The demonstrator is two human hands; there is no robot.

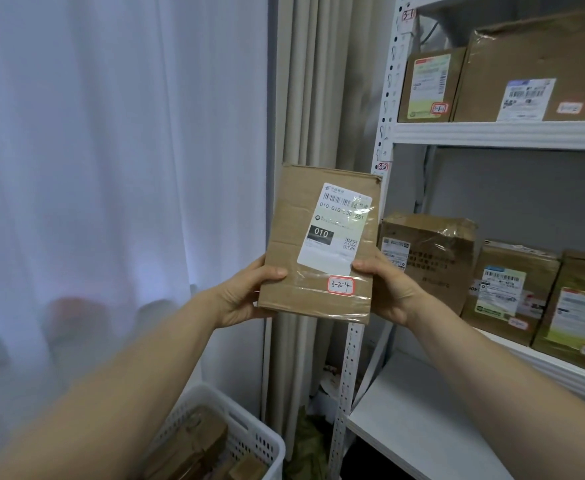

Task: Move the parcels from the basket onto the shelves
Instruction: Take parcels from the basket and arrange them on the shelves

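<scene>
I hold a brown cardboard parcel [294,237] upright in front of me, left of the white shelf unit. It bears a white shipping label and a small red-edged sticker reading 3-2-4. My left hand [246,296] grips its lower left edge, thumb on the front. My right hand [384,289] grips the lower right edge the same way. Below, at the bottom, a white slotted basket [249,434] holds more brown parcels [201,441]. The middle shelf [561,368], marked 3-2 on the post, carries three taped parcels [433,254].
The upper shelf [492,133] holds two labelled boxes [426,84]. The lowest shelf board [415,410] shows bare white surface. A perforated white post [346,375] stands just behind the held parcel. Curtains [111,168] hang to the left.
</scene>
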